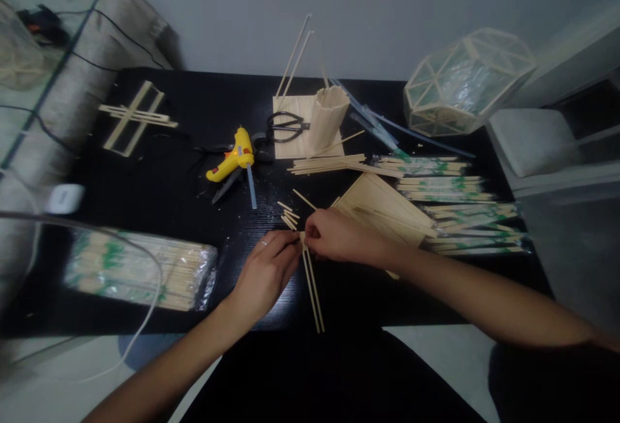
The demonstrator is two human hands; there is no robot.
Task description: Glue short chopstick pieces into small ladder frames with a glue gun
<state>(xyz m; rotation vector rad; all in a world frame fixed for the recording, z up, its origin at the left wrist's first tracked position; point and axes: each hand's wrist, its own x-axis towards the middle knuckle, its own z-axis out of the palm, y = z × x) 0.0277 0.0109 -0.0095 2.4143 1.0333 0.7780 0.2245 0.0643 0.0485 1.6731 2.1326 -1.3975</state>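
A black table [159, 216] spreads under both hands. Far beyond the right hand sits a faceted stick frame [465, 84] (its panes look like clear film). A wrapped packet [140, 268] of sticks lies left of the left hand, a flat stick panel [387, 206] is just behind the right, and a yellow glue gun [232, 161] is beyond the left. Both forearms reach in from below and converge. The left hand [268, 271] and right hand [339, 237], fingers curled, pinch the far ends of two sticks [312, 287] between them.
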